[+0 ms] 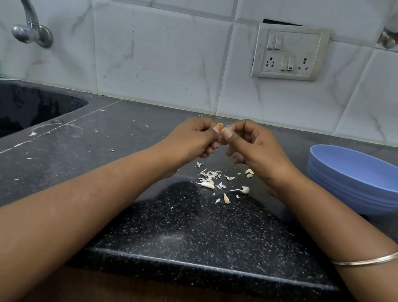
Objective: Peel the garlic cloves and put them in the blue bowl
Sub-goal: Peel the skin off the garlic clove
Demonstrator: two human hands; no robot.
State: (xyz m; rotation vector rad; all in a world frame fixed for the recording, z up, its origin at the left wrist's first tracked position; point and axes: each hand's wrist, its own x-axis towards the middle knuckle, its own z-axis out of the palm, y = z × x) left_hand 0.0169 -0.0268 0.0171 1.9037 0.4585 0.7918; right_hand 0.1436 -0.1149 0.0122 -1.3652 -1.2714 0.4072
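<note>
Dark speckled countertop [205, 231] fills the scene. Left hand [192, 136] and right hand [254, 144] pinch one garlic clove [226, 129] between them, mid-peel. Loose cloves [245, 189] and skins [210, 175] lie beneath. At right, the blue bowl [363, 179] looks empty.

You work on a polished black stone desk [205, 231], speckled white and glossy enough to catch reflections. Behind it the wall tiles [157, 50] are smooth, shiny, marble-patterned ceramic. The blue bowl [363, 179] looks like matt plastic with ribbed sides. The tap [29, 22] is bright, curved metal, and your bangle [370, 257] is thin polished metal. The garlic skins [210, 177] look papery and dry.
</note>
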